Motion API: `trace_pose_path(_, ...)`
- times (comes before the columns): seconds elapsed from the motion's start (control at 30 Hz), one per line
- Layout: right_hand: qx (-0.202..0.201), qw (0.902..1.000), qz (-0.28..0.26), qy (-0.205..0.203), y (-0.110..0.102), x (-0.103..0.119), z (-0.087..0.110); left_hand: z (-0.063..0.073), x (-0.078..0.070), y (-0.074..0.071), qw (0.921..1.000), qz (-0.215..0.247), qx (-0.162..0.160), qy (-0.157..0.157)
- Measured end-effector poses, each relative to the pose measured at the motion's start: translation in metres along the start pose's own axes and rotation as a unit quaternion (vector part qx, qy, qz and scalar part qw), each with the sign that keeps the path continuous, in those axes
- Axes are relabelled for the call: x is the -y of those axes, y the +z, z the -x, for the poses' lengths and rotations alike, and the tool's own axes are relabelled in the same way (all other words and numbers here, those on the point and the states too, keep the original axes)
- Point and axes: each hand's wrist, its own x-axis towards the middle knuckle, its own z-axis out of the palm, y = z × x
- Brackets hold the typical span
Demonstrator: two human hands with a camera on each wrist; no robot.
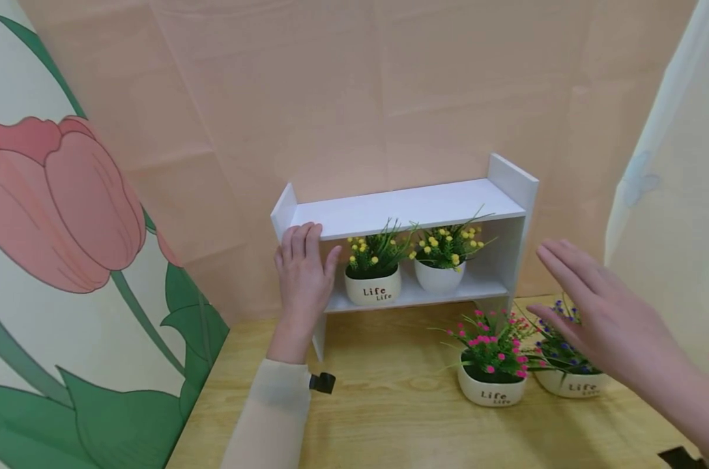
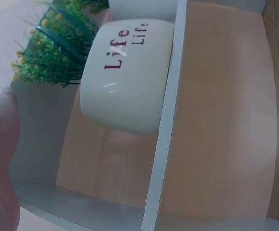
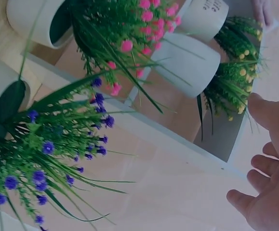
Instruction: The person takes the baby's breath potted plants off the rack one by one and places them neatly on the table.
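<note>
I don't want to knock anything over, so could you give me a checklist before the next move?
1. Left hand at the white shelf's left end: ok; how firmly it presses, cannot tell.
2. Right hand free of any load: ok, it holds nothing.
3. Yellow-flowered pots upright on the lower board: ok.
4. Pink-flowered pot upright on the table: ok.
5. Its leaves untangled from the blue-flowered pot's: cannot tell; they overlap in view.

Two flowerpots (image 1: 373,289) in the shelf (image 1: 401,207), two pots (image 1: 491,393) front-right
</note>
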Motion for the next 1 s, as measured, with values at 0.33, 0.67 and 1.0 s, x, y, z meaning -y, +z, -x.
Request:
trace_pose_path(0.33,-0.015,0.9995,0.0,-0.029,0.017,-0.016,-0.031,0.001,-0.001,-0.002,1.0,0.002,0.001,-0.001)
trace_pose_path(0.67,-0.002,0.9988,-0.009,-0.047,0.032,-0.029,-0.058,0.001,0.0,0.0,1.0,0.001,-0.009,0.002)
trace_pose_path(1.0,0.009,0.9987,-0.017,-0.046,0.049,-0.04,-0.071,0.0,0.0,0.0,1.0,-0.001,-0.007,0.002)
